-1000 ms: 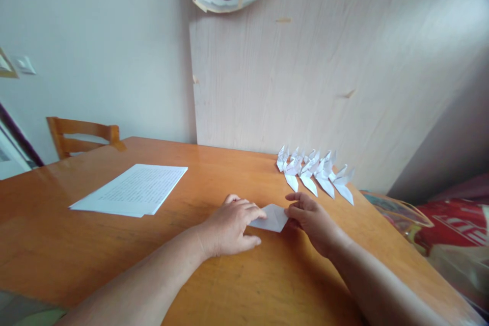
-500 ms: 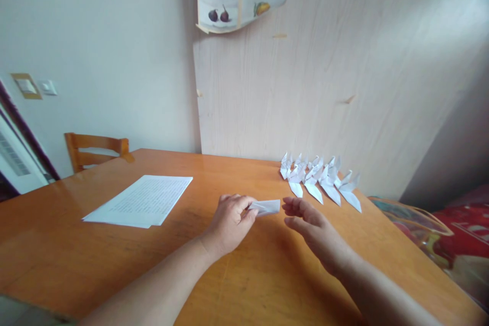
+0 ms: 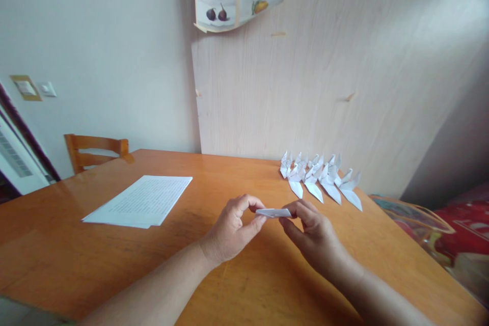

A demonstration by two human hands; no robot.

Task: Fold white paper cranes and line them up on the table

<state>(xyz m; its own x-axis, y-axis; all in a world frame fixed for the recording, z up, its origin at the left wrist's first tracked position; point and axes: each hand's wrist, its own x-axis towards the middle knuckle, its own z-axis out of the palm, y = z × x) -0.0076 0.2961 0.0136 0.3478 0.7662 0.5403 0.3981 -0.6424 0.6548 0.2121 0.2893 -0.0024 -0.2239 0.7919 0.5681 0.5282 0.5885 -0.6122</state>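
Note:
A small folded piece of white paper [image 3: 273, 213] is held above the table, seen almost edge-on. My left hand [image 3: 237, 226] pinches its left end between thumb and fingers. At its right end, my right hand [image 3: 311, 229] grips it with thumb and bent fingers. Beyond my right hand, several white folded paper cranes [image 3: 315, 181] stand in rows on the table, close to the wall.
The wooden table [image 3: 183, 275] reaches to the wall. On its left lies a stack of printed paper sheets [image 3: 141, 201]. A wooden chair [image 3: 97, 150] stands behind the far left edge. Red and clear plastic bags [image 3: 454, 229] lie beyond the right edge.
My right hand has closed on the right end of the folded paper, which it was apart from before. The paper has turned flatter, more edge-on, and shifted slightly right.

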